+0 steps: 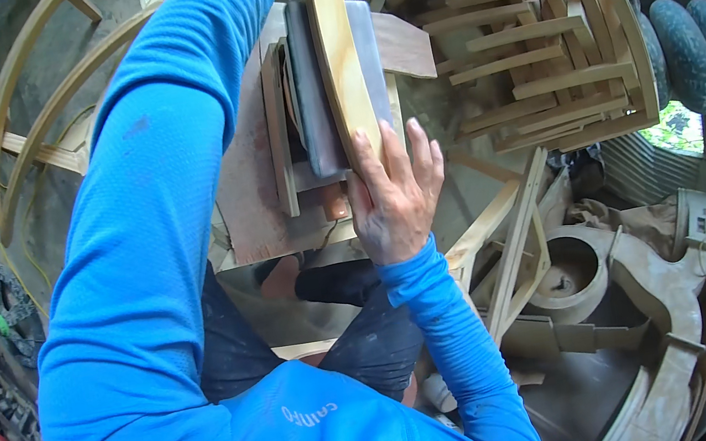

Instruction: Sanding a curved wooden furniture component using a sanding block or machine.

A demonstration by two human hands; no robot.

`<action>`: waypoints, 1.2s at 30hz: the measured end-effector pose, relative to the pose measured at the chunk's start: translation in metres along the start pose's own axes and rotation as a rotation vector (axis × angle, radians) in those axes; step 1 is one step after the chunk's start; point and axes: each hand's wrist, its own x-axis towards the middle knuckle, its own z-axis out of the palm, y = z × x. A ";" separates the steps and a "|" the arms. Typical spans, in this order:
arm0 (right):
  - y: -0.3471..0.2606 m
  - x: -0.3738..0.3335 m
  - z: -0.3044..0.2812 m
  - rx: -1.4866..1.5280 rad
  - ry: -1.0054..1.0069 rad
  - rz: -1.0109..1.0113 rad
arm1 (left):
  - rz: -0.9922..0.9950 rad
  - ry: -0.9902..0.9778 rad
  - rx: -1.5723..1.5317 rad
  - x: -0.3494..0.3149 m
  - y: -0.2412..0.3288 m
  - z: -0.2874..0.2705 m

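Note:
A long, slightly curved wooden piece (pixel 335 48) lies lengthwise over a grey belt (pixel 369 65), which looks like part of a belt sander. My right hand (pixel 393 196) holds the near end of this piece, its thumb along the left side and its fingers reaching forward over the top and right. My left arm stretches far forward to the upper edge, beside the piece's far end. The left hand itself lies beyond the picture. Under the belt is a wooden stand (pixel 252 195), with an upright board (pixel 278 131) on its left side.
Curved wooden frames (pixel 8 81) stand at the far left. A stack of slatted wooden parts (pixel 548 51) fills the far right, near dark rounded rolls (pixel 685 57). A pale machine housing with a round opening (pixel 565 279) and wooden strips (pixel 513 241) lie right of my right arm.

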 end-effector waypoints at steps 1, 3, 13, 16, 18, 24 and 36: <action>0.001 0.011 0.003 -0.030 0.003 0.005 | -0.008 -0.003 -0.018 -0.003 0.002 -0.011; 0.004 0.034 0.012 -0.037 0.015 -0.016 | -0.073 -0.354 -0.199 -0.011 0.004 -0.040; 0.014 0.113 0.054 -0.074 0.200 -0.114 | -0.045 -0.036 -0.168 0.021 -0.011 -0.004; 0.007 0.111 0.053 -0.070 0.192 -0.143 | -0.087 0.009 -0.139 0.023 -0.015 0.001; 0.011 0.100 0.044 -0.061 0.179 -0.126 | -0.087 -0.036 -0.176 0.021 -0.007 0.004; 0.019 0.027 0.013 -0.012 0.140 -0.132 | -0.072 -0.003 -0.068 -0.045 0.003 0.024; 0.015 -0.281 -0.108 0.254 -0.084 -0.017 | 0.014 0.009 0.171 -0.375 0.114 0.039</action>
